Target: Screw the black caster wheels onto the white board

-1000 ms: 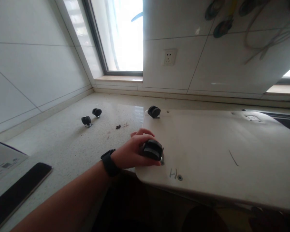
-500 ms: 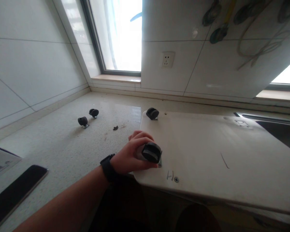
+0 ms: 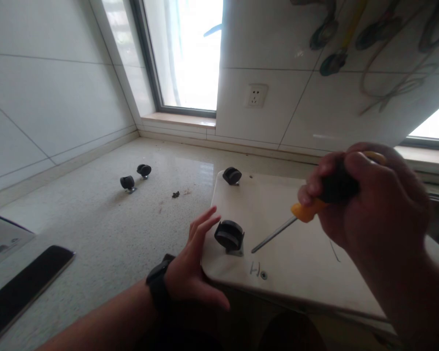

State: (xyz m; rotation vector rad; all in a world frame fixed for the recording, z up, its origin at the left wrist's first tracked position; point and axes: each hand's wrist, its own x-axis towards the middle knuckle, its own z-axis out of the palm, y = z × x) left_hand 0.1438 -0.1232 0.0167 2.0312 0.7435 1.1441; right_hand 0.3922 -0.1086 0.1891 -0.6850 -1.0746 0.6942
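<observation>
My right hand [image 3: 369, 195] is closed around a screwdriver [image 3: 307, 210] with a black and yellow handle. Its metal tip points down and left, just right of the near caster's plate. That black caster wheel [image 3: 229, 235] stands on the near left corner of a white panel [image 3: 296, 258]. Beside it, my left hand [image 3: 195, 265] is open, fingers and thumb spread around the panel's corner, with a dark watch on the wrist. A second caster [image 3: 231, 176] stands on the panel's far left corner. A screw [image 3: 264, 275] sits in the panel near a pencil mark.
Two loose casters [image 3: 127, 183] [image 3: 144, 170] lie on the speckled counter [image 3: 95, 219] at left. A small pile of dark screws [image 3: 175, 194] is near them. A black flat object [image 3: 29, 292] and a white box [image 3: 7, 239] lie at far left. A wall socket [image 3: 256, 95] is behind.
My left hand has let go of the near caster and opened out beside it. My right hand has come in from the right, holding the screwdriver.
</observation>
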